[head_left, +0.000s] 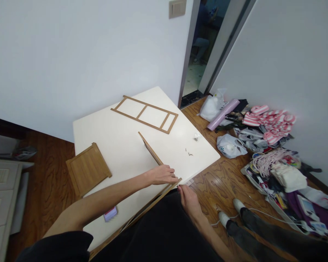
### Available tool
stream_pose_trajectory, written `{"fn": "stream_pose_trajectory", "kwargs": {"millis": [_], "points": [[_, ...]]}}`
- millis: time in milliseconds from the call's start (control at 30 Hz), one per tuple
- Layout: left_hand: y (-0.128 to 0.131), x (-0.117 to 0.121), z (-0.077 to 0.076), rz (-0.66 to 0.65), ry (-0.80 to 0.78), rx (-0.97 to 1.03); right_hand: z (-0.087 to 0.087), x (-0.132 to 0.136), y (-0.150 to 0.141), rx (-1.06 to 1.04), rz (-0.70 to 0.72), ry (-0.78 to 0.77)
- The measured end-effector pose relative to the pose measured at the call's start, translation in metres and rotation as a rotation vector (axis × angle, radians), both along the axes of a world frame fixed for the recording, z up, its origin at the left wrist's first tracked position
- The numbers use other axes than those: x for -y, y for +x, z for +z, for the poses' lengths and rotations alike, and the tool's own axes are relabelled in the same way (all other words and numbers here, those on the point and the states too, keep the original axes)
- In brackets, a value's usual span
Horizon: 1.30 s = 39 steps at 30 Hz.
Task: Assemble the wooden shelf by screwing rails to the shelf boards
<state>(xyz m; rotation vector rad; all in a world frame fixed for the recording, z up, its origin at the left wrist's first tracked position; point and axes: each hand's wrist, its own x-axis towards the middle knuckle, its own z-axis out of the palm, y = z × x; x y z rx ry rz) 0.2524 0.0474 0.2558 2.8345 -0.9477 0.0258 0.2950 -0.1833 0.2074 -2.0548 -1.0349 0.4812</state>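
Note:
A wooden ladder-like frame [150, 206] lies along the near edge of the table, close to my black shirt. A thin wooden board [151, 148], seen nearly edge-on, runs from it toward the middle of the table. My left hand [162, 175] is closed around the corner where board and frame come together. At the frame's right end, my right hand [190, 199] pinches something small, mostly hidden by the fingers. Another wooden frame [142, 112] with crossbars lies flat at the back. To the left, a wooden panel [89, 169] overhangs the table edge.
Small screws [190, 154] and a little clear bag [196, 137] lie on the white table [120, 145]. A phone-like object [110, 214] rests near its left front. Bags, clothes and full boxes [278, 174] crowd the floor at right, beside a person's legs [251, 222].

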Motion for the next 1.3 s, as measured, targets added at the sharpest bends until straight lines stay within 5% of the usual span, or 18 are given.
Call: {"fn": "stream_pose_trajectory", "kwargs": {"millis": [433,900,1300], "points": [[-0.001,-0.002,0.0,-0.029,-0.032,0.02,0.019,-0.02,-0.016,-1.206,-0.311,0.163],[-0.007,-0.002,-0.013,0.076,-0.14,0.006,0.012,-0.014,-0.014,-1.06,-0.278,0.078],[-0.011,-0.002,-0.018,0.038,-0.221,0.092,0.03,-0.018,-0.011,-1.426,-0.393,0.144]]}}
